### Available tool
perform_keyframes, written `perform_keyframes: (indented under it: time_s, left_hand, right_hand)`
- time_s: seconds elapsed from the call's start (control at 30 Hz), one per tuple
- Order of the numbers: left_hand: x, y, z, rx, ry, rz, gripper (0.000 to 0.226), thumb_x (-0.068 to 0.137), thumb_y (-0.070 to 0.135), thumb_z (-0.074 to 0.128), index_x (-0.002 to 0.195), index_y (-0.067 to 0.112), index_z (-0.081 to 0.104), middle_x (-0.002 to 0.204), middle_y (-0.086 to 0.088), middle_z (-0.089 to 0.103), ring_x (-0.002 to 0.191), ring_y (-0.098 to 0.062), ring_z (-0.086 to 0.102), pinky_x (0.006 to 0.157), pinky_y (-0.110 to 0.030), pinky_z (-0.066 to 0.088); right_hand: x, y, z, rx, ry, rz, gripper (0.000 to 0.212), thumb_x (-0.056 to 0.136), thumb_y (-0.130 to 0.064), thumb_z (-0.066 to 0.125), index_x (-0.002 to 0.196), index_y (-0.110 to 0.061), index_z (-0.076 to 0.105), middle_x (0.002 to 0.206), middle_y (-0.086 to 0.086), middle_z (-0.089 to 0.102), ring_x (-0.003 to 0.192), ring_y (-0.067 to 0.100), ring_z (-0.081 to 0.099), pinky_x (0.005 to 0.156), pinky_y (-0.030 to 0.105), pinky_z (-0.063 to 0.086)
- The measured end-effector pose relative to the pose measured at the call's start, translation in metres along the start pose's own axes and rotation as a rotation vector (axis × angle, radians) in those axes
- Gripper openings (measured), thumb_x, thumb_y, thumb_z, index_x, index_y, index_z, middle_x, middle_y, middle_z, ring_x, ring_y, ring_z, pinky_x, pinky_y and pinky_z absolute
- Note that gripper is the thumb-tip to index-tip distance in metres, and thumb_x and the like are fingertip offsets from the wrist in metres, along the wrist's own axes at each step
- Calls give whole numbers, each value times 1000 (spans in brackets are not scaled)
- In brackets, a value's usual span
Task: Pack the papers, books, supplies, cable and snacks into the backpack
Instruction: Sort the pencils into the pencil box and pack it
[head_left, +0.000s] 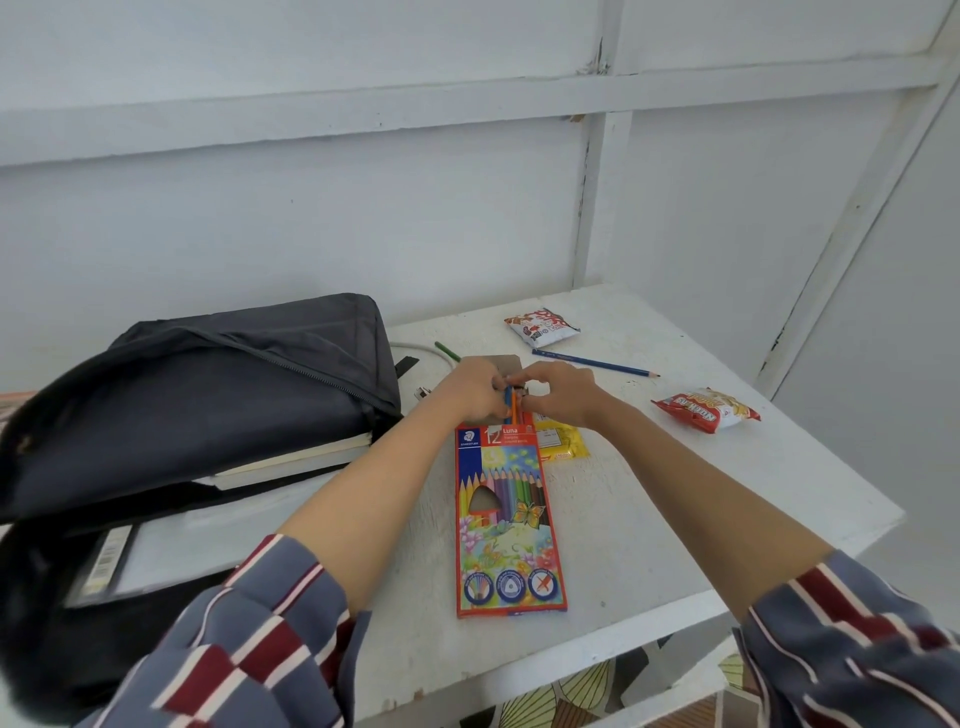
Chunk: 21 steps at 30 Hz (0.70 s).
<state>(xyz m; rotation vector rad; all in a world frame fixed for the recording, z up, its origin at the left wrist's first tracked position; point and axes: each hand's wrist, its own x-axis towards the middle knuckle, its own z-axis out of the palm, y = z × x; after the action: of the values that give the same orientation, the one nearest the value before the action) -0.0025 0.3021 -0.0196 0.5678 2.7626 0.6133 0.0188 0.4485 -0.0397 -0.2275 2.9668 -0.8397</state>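
Coloured-pencil box lying flat on the white desk, long axis running away from the person, its brown end flap open at the far end. Both hands meet at that open end. The left hand has its fingers curled round the mouth of the box. The right hand pinches a blue and an orange pencil, which stand partly out of the box between the two hands; exactly which fingertips touch which pencil cannot be told.

Just under the right hand's wrist, a yellow packet lies touching the box's right edge. Beyond the right hand, a loose blue pencil lies on the desk, and farther still a red-and-white snack packet. Well to the right of the right hand lies a red snack bag.

Just beyond the left hand, a green pencil and a white cable emerge from behind the backpack. To the left of the left hand, the dark backpack lies open on the desk, with books stacked in its mouth and a clear-covered sheaf of papers inside, nearer the person.
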Motion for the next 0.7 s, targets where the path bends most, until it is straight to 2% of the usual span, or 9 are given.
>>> perform_keyframes:
  time_s: [0.07, 0.17, 0.3, 0.37, 0.47, 0.57, 0.6, 0.7]
  left_hand:
    - [1, -1, -1, 43, -40, -62, 28, 81, 19, 68, 106, 4, 68, 95, -6, 62, 88, -18, 57, 73, -27, 48]
    - [3, -3, -1, 3, -22, -136, 26, 79, 18, 67, 102, 4, 70, 89, -6, 66, 81, -18, 62, 67, -26, 51]
    - [2, -1, -1, -8, -35, -123, 29, 84, 24, 66, 103, 2, 69, 108, -11, 67, 102, -22, 62, 89, -32, 49]
    - [3, -3, -3, -67, 23, -106, 25, 84, 19, 64, 100, -1, 69, 110, -14, 67, 102, -24, 61, 89, -34, 48]
    - [7, -7, -9, -126, 141, -90, 17, 83, 13, 63, 91, -1, 70, 100, -13, 69, 97, -26, 64, 82, -35, 50]
    - [9, -7, -18, -149, 234, -60, 9, 84, 7, 56, 82, 9, 64, 84, -4, 57, 83, -25, 57, 64, -28, 45]
    - [10, -7, -22, -154, 265, -49, 10, 84, 6, 55, 82, 11, 63, 84, -1, 52, 82, -21, 51, 63, -26, 41]
    - [20, -11, -31, -186, 341, -78, 15, 85, 5, 56, 93, 6, 69, 101, -1, 61, 97, -17, 55, 83, -30, 44]
  right_hand:
    - [0, 0, 1, -5, -5, 11, 36, 90, -37, 55, 124, -28, 57, 140, -3, 47, 132, 19, 36, 112, 49, 16]
    - [-1, -1, 1, -16, -8, 32, 36, 90, -36, 55, 125, -28, 56, 141, -4, 46, 132, 18, 36, 111, 47, 13]
    - [-3, -3, 1, -10, -13, 38, 37, 90, -37, 55, 126, -28, 55, 142, -3, 45, 133, 18, 36, 112, 49, 15]
    - [-4, -4, 0, -11, -16, 42, 37, 90, -36, 55, 126, -28, 56, 142, -3, 45, 132, 18, 36, 112, 50, 17]
    - [-8, -5, -5, 6, 13, 18, 35, 90, -34, 56, 125, -27, 57, 138, -3, 49, 128, 17, 40, 109, 49, 26]
    - [-9, -2, -11, 41, 63, -6, 37, 90, -25, 59, 126, -21, 56, 135, 0, 52, 121, 17, 46, 100, 36, 36]
    - [-8, 1, -14, 46, 85, -8, 37, 89, -22, 59, 126, -20, 56, 134, 0, 53, 119, 17, 48, 95, 32, 37]
    - [-2, 13, -24, 33, 134, -14, 35, 88, -16, 59, 124, -17, 59, 129, 3, 57, 113, 19, 52, 90, 28, 40]
